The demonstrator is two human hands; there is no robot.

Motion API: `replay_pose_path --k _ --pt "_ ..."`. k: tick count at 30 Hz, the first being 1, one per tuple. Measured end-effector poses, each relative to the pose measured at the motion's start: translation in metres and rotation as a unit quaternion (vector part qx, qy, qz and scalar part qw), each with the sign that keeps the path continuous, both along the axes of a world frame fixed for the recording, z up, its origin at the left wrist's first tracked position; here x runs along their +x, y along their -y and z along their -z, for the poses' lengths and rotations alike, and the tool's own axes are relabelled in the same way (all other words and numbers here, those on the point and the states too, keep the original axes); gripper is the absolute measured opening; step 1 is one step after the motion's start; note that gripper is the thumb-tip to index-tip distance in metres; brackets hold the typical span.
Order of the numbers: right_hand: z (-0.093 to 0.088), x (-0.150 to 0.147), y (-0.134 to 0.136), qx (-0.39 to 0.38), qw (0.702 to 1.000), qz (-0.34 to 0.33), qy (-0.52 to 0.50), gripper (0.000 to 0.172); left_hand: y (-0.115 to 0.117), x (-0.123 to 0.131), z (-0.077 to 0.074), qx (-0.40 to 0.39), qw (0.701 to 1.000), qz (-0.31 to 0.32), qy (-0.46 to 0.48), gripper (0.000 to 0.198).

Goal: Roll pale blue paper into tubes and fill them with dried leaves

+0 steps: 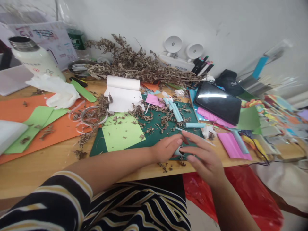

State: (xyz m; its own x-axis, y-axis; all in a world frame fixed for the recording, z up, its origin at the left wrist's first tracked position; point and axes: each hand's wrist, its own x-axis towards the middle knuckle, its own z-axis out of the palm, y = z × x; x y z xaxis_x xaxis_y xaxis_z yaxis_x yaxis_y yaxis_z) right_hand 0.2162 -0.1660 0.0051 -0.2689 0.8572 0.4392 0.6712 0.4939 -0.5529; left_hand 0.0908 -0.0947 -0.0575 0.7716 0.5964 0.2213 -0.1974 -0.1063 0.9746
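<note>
My left hand [166,148] is closed around a short light blue paper tube [178,152], whose dark open end faces right. Beside that end is my right hand [205,157], fingers stretched and apart, the fingertips at the tube's opening. Whether a bit of leaf sits at those fingertips is too small to tell. Both hands are over the front edge of a dark green cutting mat [97,144]. More rolled light blue paper tubes [194,125] lie just beyond, among crumbled dry leaves [166,121]. A thin white stick [209,141] lies behind my right fingers.
A light green paper sheet [122,133] and a white paper roll [123,82] lie left of the hands. Dried branches [134,62] line the wall. A black tablet [218,102] rests at right, a pale bottle [36,57] stands at left. A red plastic bag [250,195] hangs below the table edge.
</note>
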Motion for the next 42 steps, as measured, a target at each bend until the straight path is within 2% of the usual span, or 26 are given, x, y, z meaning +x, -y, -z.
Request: replay_pose_path --k 2,3,4,5,6,8,9,11,13,15,17,24,28,31,33,35,37,40,42 --pt "0.008 0.009 -0.014 0.018 0.981 0.007 -0.195 0.024 0.000 -0.002 -0.004 0.009 1.000 0.013 -0.016 0.055" --pt "0.013 0.012 -0.024 0.032 0.965 0.038 -0.256 0.027 -0.001 -0.002 -0.006 0.017 1.000 0.018 -0.017 0.056" --pt "0.018 0.015 -0.037 0.034 0.960 0.083 -0.266 0.029 -0.001 -0.003 -0.009 0.029 0.999 0.025 -0.013 0.057" --pt "0.023 0.016 -0.050 0.019 0.964 0.134 -0.228 0.029 -0.002 -0.004 -0.011 0.041 0.999 0.035 -0.009 0.058" --pt "0.027 0.016 -0.064 -0.029 0.973 0.173 -0.149 0.028 -0.003 -0.004 -0.012 0.051 0.998 0.046 -0.004 0.059" --pt "0.033 0.013 -0.090 -0.118 0.974 0.192 -0.015 0.032 -0.004 -0.005 -0.014 0.054 0.996 0.066 -0.002 0.058" --pt "0.035 0.011 -0.101 -0.150 0.969 0.191 0.048 0.042 -0.005 -0.005 -0.014 0.049 0.996 0.072 -0.004 0.058" --pt "0.035 0.005 -0.117 -0.185 0.947 0.200 0.167 0.066 -0.007 -0.005 -0.014 0.037 0.996 0.076 -0.012 0.054" --pt "0.034 0.001 -0.127 -0.217 0.907 0.216 0.290 0.080 -0.008 -0.005 -0.014 0.039 0.996 0.078 -0.024 0.048" --pt "0.033 0.000 -0.132 -0.231 0.888 0.212 0.336 0.079 -0.009 -0.005 -0.015 0.049 0.995 0.082 -0.035 0.041" --pt "0.033 0.002 -0.134 -0.227 0.895 0.200 0.329 0.068 -0.010 -0.005 -0.016 0.056 0.994 0.083 -0.040 0.037" --pt "0.042 0.009 -0.131 -0.207 0.936 0.156 0.240 0.020 -0.011 -0.008 -0.018 0.050 0.993 0.101 -0.026 0.040" --pt "0.035 0.016 -0.124 -0.175 0.954 0.184 0.162 0.016 -0.009 -0.006 -0.014 0.040 0.995 0.086 -0.015 0.047" --pt "0.022 0.022 -0.110 -0.145 0.961 0.219 0.091 0.018 -0.006 -0.003 -0.009 -0.022 0.998 0.060 0.004 0.054" --pt "0.013 0.021 -0.095 -0.115 0.967 0.226 -0.021 0.017 -0.004 -0.001 -0.006 -0.072 0.996 0.052 0.025 0.056" --pt "0.007 0.015 -0.075 -0.087 0.958 0.202 -0.183 0.015 -0.004 0.002 -0.004 -0.114 0.991 0.055 0.043 0.056" --pt "0.005 0.005 -0.054 -0.084 0.930 0.158 -0.321 0.013 -0.004 0.003 -0.002 -0.134 0.988 0.062 0.046 0.055" --pt "0.010 -0.008 -0.030 -0.102 0.903 0.126 -0.399 0.012 -0.005 0.005 -0.001 -0.122 0.990 0.060 0.032 0.054" --pt "0.017 -0.011 -0.021 -0.095 0.901 0.135 -0.400 0.012 -0.005 0.005 -0.001 -0.118 0.991 0.056 0.040 0.050"
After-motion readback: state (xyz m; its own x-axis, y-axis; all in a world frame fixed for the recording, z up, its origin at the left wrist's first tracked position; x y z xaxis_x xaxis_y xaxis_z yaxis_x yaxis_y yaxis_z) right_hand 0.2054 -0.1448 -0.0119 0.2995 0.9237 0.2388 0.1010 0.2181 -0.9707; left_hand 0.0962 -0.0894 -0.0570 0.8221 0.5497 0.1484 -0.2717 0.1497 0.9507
